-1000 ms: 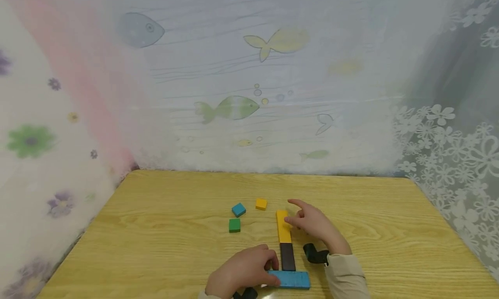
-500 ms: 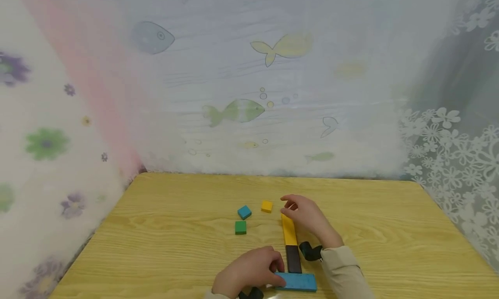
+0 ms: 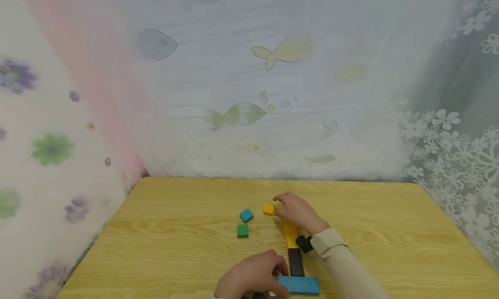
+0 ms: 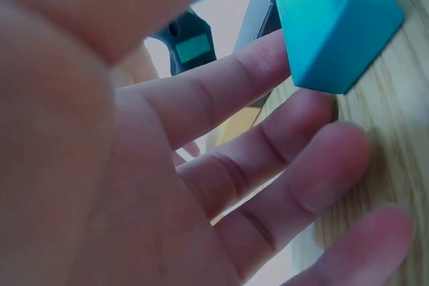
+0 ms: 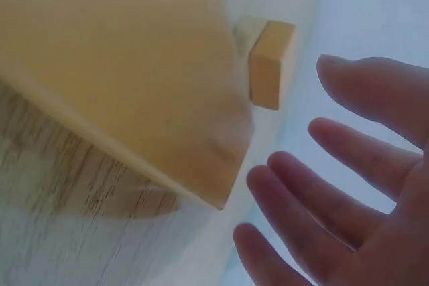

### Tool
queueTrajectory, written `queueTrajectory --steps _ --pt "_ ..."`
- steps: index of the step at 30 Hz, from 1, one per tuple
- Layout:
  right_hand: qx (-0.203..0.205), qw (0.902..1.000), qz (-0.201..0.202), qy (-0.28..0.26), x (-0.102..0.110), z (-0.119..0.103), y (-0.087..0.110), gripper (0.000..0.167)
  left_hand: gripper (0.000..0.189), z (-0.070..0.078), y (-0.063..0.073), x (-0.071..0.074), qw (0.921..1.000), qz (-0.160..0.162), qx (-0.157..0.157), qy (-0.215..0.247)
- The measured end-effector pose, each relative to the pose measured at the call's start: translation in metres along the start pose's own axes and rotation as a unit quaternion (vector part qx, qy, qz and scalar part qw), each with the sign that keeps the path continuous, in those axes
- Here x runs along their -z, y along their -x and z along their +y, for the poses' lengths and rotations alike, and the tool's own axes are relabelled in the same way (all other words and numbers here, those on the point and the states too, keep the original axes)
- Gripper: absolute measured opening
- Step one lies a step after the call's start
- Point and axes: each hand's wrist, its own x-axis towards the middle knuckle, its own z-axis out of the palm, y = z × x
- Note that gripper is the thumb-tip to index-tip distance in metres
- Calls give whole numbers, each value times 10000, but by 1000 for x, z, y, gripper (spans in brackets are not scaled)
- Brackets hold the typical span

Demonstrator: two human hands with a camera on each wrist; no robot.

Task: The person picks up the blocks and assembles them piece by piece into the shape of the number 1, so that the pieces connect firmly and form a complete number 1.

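Observation:
My left hand (image 3: 253, 274) holds the left end of a long blue block (image 3: 300, 285) between thumb and index finger. In the left wrist view, the index finger meets the blue block (image 4: 335, 25) while the other fingers lie loosely bent beside it. Behind the blue block, a dark block (image 3: 296, 262) and a long yellow block (image 3: 290, 236) stretch away in a line. Over the yellow block's far end is my right hand (image 3: 298, 213), its fingers spread beside a small yellow block (image 3: 268, 209). The right wrist view shows that small block (image 5: 268, 65) apart from the fingers.
A small blue block (image 3: 246, 215) and a small green block (image 3: 243, 231) lie left of the small yellow one. Black wrist-worn cameras sit by both wrists. The wooden table (image 3: 175, 229) meets a painted wall (image 3: 226, 160) at its back edge.
My right hand has moved left and away from me, from above the long yellow block towards the small yellow one. The left hand stays at the blue block. The head view has shifted slightly.

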Motion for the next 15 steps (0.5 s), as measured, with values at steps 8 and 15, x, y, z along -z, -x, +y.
queueTrajectory --steps 8,15 --pt "-59 9983 -570 76 -1 -2 -13 47 18 1 -1 -2 9991 126 145 -388" --pt "-107 9938 -698 863 -4 -8 -24 43 18 -1 -3 -6 9990 165 123 -386"
